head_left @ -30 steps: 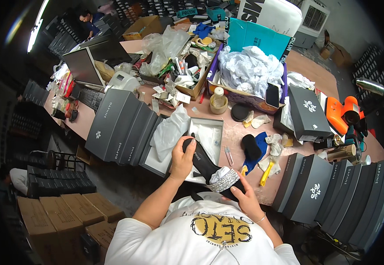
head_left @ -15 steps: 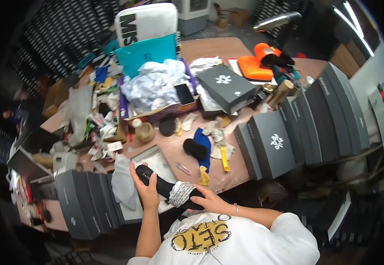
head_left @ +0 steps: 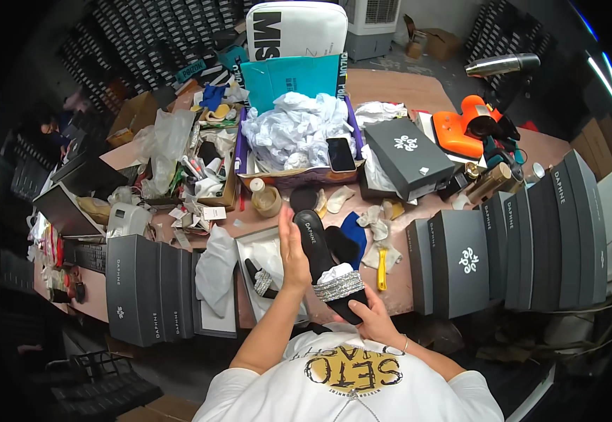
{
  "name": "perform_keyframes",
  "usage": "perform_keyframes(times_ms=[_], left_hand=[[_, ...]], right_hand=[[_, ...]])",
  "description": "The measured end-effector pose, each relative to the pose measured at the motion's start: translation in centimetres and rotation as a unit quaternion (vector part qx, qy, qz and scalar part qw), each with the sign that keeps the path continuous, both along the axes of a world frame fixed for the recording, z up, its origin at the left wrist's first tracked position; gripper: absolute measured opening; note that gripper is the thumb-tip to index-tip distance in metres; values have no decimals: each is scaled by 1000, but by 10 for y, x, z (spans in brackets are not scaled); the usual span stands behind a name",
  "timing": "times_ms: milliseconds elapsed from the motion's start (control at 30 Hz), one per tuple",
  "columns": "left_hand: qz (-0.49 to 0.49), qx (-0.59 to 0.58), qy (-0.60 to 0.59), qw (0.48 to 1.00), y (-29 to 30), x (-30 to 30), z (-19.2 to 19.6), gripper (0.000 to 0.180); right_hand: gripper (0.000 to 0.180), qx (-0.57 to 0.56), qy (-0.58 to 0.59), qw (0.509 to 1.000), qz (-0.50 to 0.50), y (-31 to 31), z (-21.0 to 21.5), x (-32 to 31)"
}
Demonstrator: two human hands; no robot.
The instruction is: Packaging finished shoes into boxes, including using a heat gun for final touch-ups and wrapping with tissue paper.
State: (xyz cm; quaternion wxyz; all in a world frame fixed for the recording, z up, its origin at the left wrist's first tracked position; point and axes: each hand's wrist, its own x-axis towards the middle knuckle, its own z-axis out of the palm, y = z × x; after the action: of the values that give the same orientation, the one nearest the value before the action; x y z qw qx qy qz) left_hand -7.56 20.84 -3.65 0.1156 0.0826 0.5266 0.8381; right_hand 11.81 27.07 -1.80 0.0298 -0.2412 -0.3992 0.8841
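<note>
Sandal (head_left: 261,280) in box (head_left: 244,269), btwn box rows (head_left: 464,264)

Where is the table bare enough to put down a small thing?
The pink table shows a narrow bare strip between the yellow-handled tool and the right-hand grey boxes, and a wider far patch between the teal panel and the orange device. Left of the bottle is crowded: plastic bag, white machine.

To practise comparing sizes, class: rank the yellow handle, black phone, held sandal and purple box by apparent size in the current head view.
1. Purple box
2. Held sandal
3. Black phone
4. Yellow handle
The sandal looks nearest the camera.
</note>
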Motion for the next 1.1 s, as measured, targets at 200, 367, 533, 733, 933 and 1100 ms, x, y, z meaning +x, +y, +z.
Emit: perform_keyframes(times_ms=[200, 367, 533, 733, 933, 1100], left_hand=[[-145, -29, -105, 983, 49, 30, -1, 38], [-141, -38, -186, 971, 97, 12, 20, 55], [-169, -60, -140, 974, 125, -23, 46, 43], [-243, -67, -109, 961, 208, -32, 61, 31], [-333, -78, -149, 928, 249, -46, 44, 53], [-381, -51, -184, 905, 284, -61, 25, 59]], right_hand=[[53, -24, 30, 999, -3, 69, 13, 11], [58, 182, 96, 971, 118, 135, -17, 7], [43, 320, 95, 922, -196, 304, 24, -70], [50, 783, -144, 555, -242, 514, -33, -151], [41, 772, -372, 508, -86, 580, -82, -184], [34, 785, -374, 485, -96, 581, -82, -191]])
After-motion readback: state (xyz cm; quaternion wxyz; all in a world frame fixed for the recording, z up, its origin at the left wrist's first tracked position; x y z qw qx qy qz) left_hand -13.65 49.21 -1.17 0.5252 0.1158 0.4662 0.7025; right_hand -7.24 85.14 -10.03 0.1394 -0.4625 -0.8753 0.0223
